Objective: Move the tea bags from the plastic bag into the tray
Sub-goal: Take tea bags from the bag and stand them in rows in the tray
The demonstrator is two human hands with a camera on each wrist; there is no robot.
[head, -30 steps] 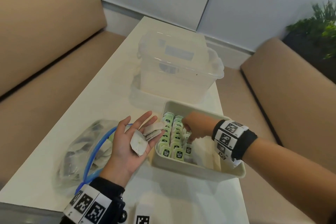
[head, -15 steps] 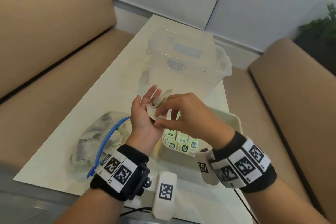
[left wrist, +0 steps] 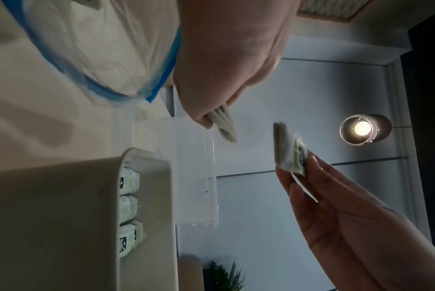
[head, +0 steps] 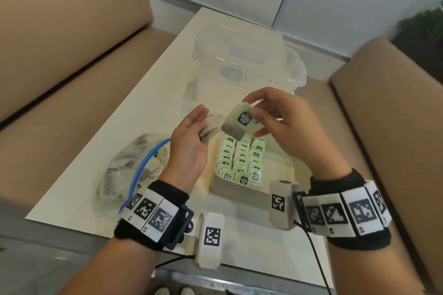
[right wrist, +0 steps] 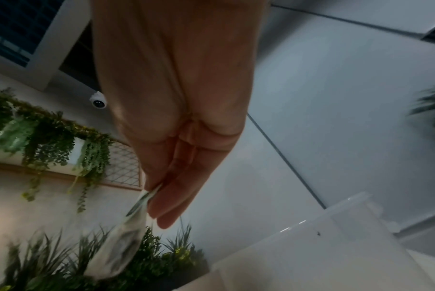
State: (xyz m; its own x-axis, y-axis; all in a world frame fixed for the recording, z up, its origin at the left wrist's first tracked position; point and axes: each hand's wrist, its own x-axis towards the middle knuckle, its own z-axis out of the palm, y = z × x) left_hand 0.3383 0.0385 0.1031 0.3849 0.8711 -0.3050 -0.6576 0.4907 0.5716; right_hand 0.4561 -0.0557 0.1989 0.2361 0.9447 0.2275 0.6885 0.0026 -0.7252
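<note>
Your right hand (head: pixel 285 124) pinches one tea bag (head: pixel 238 122) by its green-and-black label, held above the tray (head: pixel 239 193); the lettering is too blurred to read. Your left hand (head: pixel 189 143), palm up beside it, grips a few more tea bags (head: pixel 209 127). Labelled bags stand in rows in the tray. The plastic bag (head: pixel 127 170) lies left on the pale table (head: pixel 153 79), between tan benches (head: pixel 60 43).

A café or lounge booth: tan padded benches (head: pixel 60 38) flanking a pale table (head: pixel 153 93), hanging greenery (right wrist: pixel 49 137), dome camera (right wrist: pixel 98 102)
</note>
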